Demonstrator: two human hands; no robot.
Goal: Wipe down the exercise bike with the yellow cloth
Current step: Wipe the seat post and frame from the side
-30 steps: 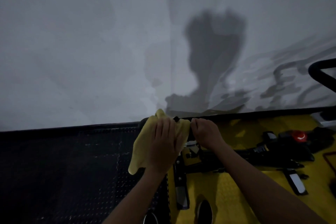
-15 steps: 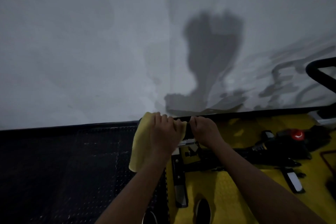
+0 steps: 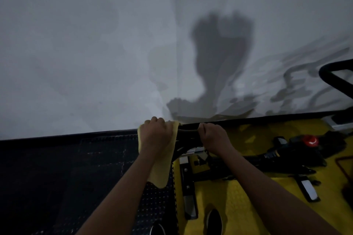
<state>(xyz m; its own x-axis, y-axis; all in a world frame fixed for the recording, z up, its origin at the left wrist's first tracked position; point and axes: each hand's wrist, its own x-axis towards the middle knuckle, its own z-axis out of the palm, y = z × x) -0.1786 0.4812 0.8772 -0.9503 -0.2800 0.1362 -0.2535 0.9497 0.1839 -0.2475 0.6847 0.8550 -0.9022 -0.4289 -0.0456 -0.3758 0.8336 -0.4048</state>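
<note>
Progress looks early: left hand (image 3: pixel 156 135) presses the soft yellow cloth (image 3: pixel 162 168) around the left end of the black handlebar bar (image 3: pixel 188 131), fingers curled over it; right hand (image 3: pixel 212 135) grips the same bar bare, just beside. Black exercise bike frame (image 3: pixel 267 160), red knob (image 3: pixel 310 140) and pedals look untouched. Cloth is limp, its tail hanging below the wrist.

No legible text on the exercise bike (image 3: pixel 271 160) (frame too dim, labels blurred)

Two hands (image 3: pixel 158 133), one yellow cloth (image 3: pixel 162 166), one exercise bike (image 3: pixel 267 160)
</note>
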